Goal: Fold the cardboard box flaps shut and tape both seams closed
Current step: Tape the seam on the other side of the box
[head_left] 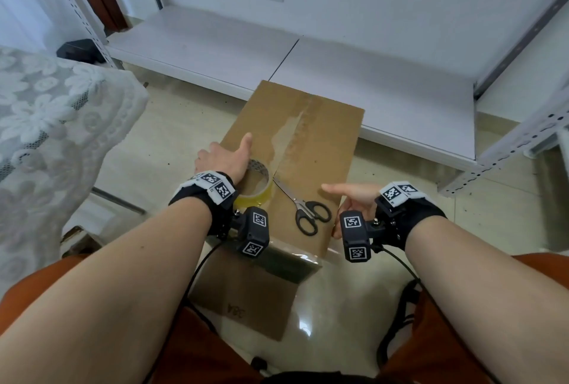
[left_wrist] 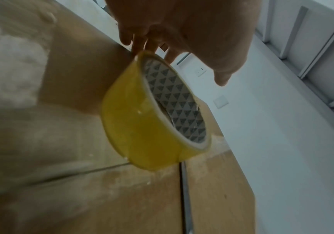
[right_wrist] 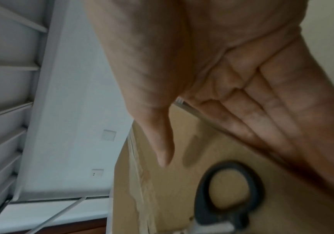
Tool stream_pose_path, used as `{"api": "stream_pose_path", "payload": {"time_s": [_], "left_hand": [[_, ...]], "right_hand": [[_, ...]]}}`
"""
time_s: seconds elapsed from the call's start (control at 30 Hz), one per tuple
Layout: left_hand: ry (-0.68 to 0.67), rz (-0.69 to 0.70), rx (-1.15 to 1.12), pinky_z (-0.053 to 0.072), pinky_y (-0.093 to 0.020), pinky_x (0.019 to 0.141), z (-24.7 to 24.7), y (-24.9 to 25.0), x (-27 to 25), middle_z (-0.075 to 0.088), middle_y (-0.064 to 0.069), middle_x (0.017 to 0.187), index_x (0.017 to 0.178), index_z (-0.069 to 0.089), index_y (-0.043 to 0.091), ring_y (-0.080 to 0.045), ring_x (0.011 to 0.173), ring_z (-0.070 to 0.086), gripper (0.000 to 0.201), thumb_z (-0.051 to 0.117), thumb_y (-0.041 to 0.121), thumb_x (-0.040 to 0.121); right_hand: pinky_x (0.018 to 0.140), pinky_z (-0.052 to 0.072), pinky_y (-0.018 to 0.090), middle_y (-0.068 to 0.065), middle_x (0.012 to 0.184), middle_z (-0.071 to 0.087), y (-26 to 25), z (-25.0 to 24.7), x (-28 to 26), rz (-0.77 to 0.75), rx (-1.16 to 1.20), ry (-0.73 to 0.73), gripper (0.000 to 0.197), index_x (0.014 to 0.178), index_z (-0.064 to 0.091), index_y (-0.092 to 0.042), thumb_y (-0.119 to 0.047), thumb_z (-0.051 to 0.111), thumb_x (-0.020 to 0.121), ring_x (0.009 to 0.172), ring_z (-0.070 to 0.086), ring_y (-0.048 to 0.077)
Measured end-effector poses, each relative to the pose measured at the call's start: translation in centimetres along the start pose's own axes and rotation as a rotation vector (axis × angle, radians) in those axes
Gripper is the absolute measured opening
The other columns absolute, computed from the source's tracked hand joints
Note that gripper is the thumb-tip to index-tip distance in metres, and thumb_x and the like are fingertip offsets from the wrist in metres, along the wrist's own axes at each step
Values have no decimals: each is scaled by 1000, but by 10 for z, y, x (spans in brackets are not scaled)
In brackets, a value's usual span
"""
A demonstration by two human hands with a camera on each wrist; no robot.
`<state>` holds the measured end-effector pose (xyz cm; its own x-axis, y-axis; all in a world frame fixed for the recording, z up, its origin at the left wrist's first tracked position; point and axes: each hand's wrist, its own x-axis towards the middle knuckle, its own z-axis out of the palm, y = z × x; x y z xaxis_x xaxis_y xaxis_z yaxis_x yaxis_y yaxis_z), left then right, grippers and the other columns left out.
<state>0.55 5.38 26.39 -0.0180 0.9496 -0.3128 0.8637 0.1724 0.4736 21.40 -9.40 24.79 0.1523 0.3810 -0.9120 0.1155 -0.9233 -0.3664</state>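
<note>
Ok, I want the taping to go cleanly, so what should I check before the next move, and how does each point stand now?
1. Top flaps of the cardboard box folded flat: ok.
2. Centre seam sealed with fresh tape: not ok; only torn old residue shows, and a gap is visible in the left wrist view.
3. Tape roll within reach: ok, standing on the box, the left hand over it, fingers touching its rim.
4. Free tape end found: cannot tell.
5. Scissors off the seam: not ok, the blades cross it.
6. Right hand free: ok, open beside the scissors.
</note>
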Motion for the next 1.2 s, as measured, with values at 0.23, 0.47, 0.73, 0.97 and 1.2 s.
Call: {"api": "stream_pose_path", "payload": {"time_s": [0.23,0.47,0.73,0.97,1.2], "left_hand": [[-192,169,-73,30,-49,111,4,28,5,30,-15,152,149,27,14,-36,136,35,94,34,79,81],[115,85,-204,26,-43,114,21,24,-24,32,-18,151,146,26,1,-33,138,32,78,45,55,92],[211,49,-177,3,-39,118,41,12,-77,-1,-14,159,151,6,6,-29,147,-1,89,59,40,88],[96,-213,-189,13,-52,116,59,15,-94,1,-13,159,151,6,16,-32,145,3,116,80,47,67],[23,-342,-157,9,-49,117,78,34,-102,-4,-15,159,152,-2,13,-34,146,0,129,81,52,62]], "right_hand": [[107,40,46,22,101,71,33,5,4,72,-56,-186,67,75,76,2,-64,70,62,112,60,39],[63,46,27,5,58,61,4,-10,-24,-31,-166,263,63,68,62,-6,-63,45,88,55,55,19],[82,41,36,18,116,57,-26,-24,-1,-303,-453,990,34,106,58,-1,-32,45,97,99,52,31],[101,35,47,13,138,36,-26,-42,19,-244,-488,991,57,130,43,-10,-42,58,86,128,31,31],[110,26,49,14,148,22,-26,-76,24,-192,-468,884,92,141,30,-14,-56,71,70,139,15,37]]}}
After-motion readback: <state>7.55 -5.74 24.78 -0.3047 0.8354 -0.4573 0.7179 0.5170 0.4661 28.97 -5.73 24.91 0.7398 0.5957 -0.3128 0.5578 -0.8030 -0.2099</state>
